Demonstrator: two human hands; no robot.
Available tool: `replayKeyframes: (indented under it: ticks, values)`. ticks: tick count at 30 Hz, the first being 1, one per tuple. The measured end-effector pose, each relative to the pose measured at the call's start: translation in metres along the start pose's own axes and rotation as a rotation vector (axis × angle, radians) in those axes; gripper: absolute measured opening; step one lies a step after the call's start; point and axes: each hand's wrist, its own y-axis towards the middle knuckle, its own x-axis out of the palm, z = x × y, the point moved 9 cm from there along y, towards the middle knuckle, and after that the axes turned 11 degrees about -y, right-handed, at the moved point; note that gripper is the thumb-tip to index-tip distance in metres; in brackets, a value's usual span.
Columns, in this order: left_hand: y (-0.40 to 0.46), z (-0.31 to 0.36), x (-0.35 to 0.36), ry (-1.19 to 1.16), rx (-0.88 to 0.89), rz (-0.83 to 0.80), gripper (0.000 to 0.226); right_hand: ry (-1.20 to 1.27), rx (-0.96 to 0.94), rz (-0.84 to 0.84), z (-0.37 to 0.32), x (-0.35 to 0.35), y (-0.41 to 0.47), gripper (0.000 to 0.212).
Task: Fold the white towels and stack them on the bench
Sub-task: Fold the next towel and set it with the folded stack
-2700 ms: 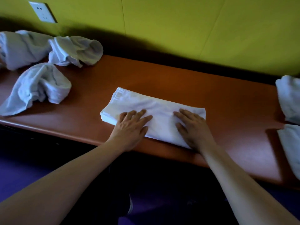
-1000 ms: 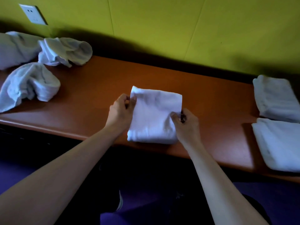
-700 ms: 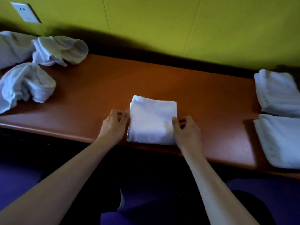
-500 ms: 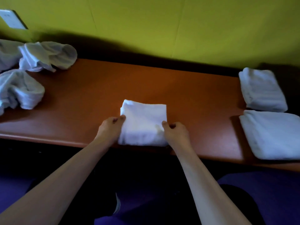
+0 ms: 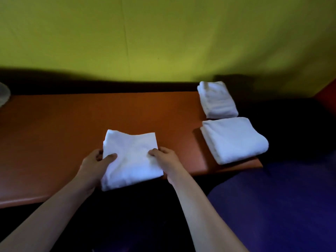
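A folded white towel (image 5: 131,157) is held over the front edge of the orange bench (image 5: 63,128), its near side hanging past the edge. My left hand (image 5: 94,165) grips its left side, thumb on top. My right hand (image 5: 166,163) grips its right side the same way. Two folded white towels lie at the bench's right end: a nearer one (image 5: 234,140) and a farther one (image 5: 217,100) by the wall.
A yellow-green wall (image 5: 145,37) runs behind the bench. A bit of a crumpled white towel (image 5: 3,94) shows at the far left edge. Purple floor (image 5: 281,206) lies to the right, below the bench's end. Dark space sits under the bench.
The long towel was folded into a square. Both hands took its sides and lifted it slightly toward me. The view swung right, so the crumpled towels left the frame.
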Motion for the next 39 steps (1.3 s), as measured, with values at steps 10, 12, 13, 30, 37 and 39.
replayKeyframes:
  ticks: [10, 12, 13, 30, 37, 39]
  values:
    - [-0.015, 0.077, 0.174, -0.158, 0.05, -0.291, 0.026, -0.086, -0.283, 0.364, -0.046, -0.186, -0.004, 0.016]
    - [-0.014, 0.1, 0.207, -0.153, 0.096, -0.329, 0.025, -0.061, -0.297, 0.42, -0.057, -0.223, 0.005, 0.015]
    - [-0.011, 0.111, 0.223, -0.154, 0.117, -0.35, 0.025, -0.069, -0.309, 0.448, -0.064, -0.241, 0.011, 0.017]
    - [0.127, 0.18, 0.411, 0.444, 0.489, -0.389, 0.086, -0.65, -0.254, 0.831, -0.116, -0.382, 0.158, 0.047]
    - [0.118, 0.15, 0.423, 0.626, 0.637, -0.424, 0.049, -1.04, -0.457, 0.846, -0.101, -0.335, 0.16, 0.032]
    - [0.114, 0.155, 0.417, 0.641, 0.66, -0.406, 0.05, -1.057, -0.462, 0.872, -0.104, -0.335, 0.157, 0.029]
